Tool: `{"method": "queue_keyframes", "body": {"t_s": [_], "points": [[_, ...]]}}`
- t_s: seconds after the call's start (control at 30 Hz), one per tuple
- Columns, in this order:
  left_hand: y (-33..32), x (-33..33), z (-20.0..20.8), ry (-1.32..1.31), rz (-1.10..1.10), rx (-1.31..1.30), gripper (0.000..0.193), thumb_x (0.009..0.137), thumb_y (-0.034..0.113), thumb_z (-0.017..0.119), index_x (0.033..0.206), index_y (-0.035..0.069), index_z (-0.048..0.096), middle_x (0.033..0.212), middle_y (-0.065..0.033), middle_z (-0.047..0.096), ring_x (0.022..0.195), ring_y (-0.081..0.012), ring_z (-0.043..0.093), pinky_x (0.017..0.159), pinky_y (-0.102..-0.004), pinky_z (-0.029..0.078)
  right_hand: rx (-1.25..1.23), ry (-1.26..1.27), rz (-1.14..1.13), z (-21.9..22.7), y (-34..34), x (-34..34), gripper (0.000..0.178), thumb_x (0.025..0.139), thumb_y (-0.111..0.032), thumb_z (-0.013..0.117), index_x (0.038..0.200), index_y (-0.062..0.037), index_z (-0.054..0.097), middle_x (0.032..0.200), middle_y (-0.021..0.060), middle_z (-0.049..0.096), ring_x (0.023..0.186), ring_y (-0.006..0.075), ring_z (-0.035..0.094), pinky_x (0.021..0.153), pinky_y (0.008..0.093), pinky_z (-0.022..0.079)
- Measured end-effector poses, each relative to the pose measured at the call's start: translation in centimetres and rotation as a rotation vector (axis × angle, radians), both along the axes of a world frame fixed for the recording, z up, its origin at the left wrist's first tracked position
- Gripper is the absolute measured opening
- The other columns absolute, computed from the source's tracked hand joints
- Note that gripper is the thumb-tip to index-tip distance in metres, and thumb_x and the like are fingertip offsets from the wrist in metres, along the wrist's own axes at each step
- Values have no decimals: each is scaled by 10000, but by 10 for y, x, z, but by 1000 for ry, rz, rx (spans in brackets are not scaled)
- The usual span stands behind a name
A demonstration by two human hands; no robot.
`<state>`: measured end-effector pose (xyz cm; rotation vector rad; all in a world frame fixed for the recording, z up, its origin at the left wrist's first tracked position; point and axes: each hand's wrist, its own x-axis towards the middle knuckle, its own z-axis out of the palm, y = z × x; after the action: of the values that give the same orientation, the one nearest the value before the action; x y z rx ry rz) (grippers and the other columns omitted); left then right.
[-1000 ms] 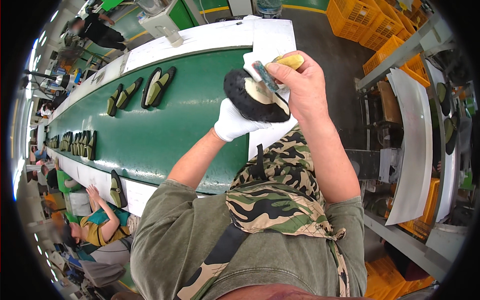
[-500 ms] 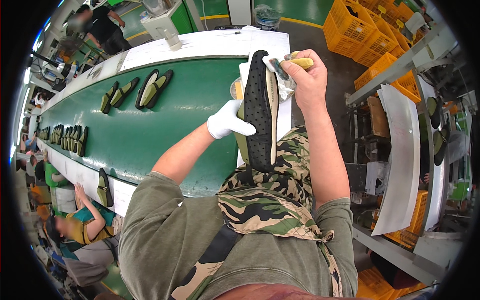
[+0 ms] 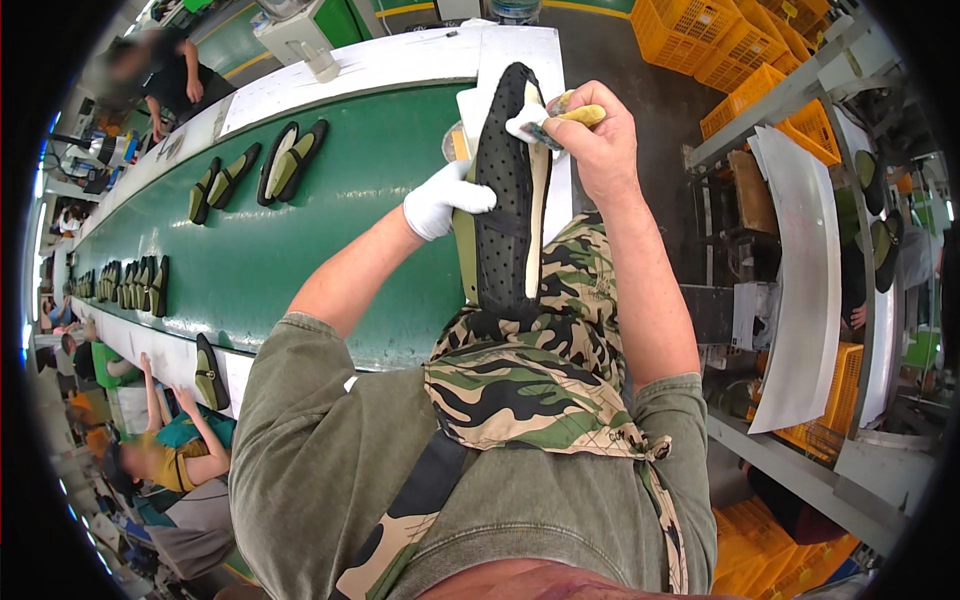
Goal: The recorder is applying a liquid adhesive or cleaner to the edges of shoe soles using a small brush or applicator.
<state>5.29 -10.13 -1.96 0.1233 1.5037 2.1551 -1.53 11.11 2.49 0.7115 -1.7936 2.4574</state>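
A green flat shoe (image 3: 502,190) is held lengthwise with its black dotted sole toward me and a cream strip along the right edge. My left hand (image 3: 446,202), in a white glove, grips its left side, thumb across the sole. My bare right hand (image 3: 598,145) pinches a white wad (image 3: 530,122) with yellow and dark parts; its exact kind is unclear. The wad touches the sole near the far end. Behind the shoe, a whitish container with a yellow part (image 3: 458,145) is partly hidden.
Several green shoes (image 3: 235,175) lie on the green conveyor belt (image 3: 330,230), bordered by white ledges (image 3: 400,62). One shoe (image 3: 210,372) rests on the left ledge. Orange crates (image 3: 690,40) and a metal rack (image 3: 800,270) stand at right. Co-workers (image 3: 180,450) are at left.
My right hand has brought the white wad left onto the sole near its far end. The shoe tilts slightly differently, and the whole view has shifted a little.
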Motion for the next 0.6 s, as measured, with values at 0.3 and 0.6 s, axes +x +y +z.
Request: {"method": "queue_keyframes", "body": {"t_s": [0.3,0.6], "points": [[5,0,-12,-115,114,214,751,697,233,712,1355,-52,487,1244,-182,633,1107,-295,642,1012,-412,504,23,-171,136,-35,23,35,176,773,-18,713,804,-53,544,788,-6,595,713,49,514,629,227,411],[11,-12,-32,-109,120,333,578,818,162,654,1342,-36,510,1243,-154,642,1107,-280,642,1015,-413,504,19,-207,135,-48,39,40,178,781,1,697,833,-59,537,846,6,600,752,65,535,668,236,431]]}}
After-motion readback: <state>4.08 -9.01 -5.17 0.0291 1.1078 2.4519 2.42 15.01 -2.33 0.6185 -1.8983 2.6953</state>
